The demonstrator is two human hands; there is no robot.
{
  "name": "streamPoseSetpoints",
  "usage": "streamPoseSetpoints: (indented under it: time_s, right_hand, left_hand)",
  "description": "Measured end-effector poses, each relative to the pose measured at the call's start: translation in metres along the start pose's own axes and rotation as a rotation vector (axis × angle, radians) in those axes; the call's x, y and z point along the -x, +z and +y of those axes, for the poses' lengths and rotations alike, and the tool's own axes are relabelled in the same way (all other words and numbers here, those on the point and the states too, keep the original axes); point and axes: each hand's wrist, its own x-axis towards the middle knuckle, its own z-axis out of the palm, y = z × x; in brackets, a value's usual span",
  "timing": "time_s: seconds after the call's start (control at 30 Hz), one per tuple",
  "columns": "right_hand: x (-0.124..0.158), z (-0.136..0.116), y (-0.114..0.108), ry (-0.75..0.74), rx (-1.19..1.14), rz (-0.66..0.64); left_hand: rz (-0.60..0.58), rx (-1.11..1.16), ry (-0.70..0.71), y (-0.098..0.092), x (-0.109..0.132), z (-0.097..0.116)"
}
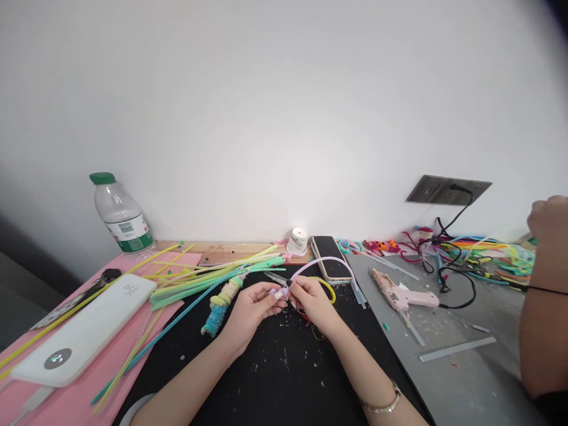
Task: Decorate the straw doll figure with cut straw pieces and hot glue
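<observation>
Over the black mat (275,367), my left hand (255,309) pinches the small bunched end of a lilac pipe cleaner (331,258). The fingers of my right hand (313,300) close on the same pipe cleaner, touching the left fingertips. Its loose length arches up and over to the right. Behind the hands, a metal blade (276,277) shows, probably of scissors, the rest being hidden. Left of my left hand lies a coiled roll of blue, yellow and cream pipe cleaner (220,305). A yellow curved pipe cleaner (327,288) lies behind my right hand.
Green and yellow pipe cleaners (190,284) lie at the left. A white power bank (89,331) rests on pink paper (155,340). Near the wall stand a bottle (122,216), a cup (297,241) and a phone (331,258). A corded glue gun (406,294) lies right, before another person's arm (544,307).
</observation>
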Motion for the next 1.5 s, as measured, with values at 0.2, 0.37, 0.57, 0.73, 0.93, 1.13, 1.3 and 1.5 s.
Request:
streamPoseSetpoints:
  time_s: [0.2,0.37,0.57,0.73,0.93,1.13,1.3,1.5]
  right_hand:
    - [0.001,-0.001,-0.001,0.010,-0.004,-0.033]
    - [0.000,0.004,-0.005,0.065,-0.036,-0.099]
    - [0.001,0.000,-0.006,0.153,-0.146,-0.111]
    - [0.001,0.000,-0.007,0.142,-0.137,-0.088]
    - [0.000,0.002,-0.008,0.068,0.006,-0.067]
    - [0.001,0.000,-0.008,-0.034,0.201,-0.031]
    - [0.002,-0.004,-0.006,-0.176,0.320,0.001]
    - [0.003,-0.006,-0.003,-0.163,0.324,0.028]
  left_hand:
    - [-0.036,0.013,0.013,0.000,0.000,0.000]
    - [-0.072,-0.124,0.028,0.001,-0.001,0.002]
    - [-0.185,-0.266,0.064,0.000,0.000,0.002]
    - [-0.214,-0.297,0.056,-0.003,-0.001,0.000]
    - [-0.174,-0.386,0.049,-0.001,-0.001,0.001]
    - [-0.102,-0.428,0.031,-0.001,-0.002,-0.002]
    - [-0.041,-0.460,0.046,-0.003,-0.004,-0.003]
    - [0.014,-0.441,0.057,-0.005,-0.006,-0.004]
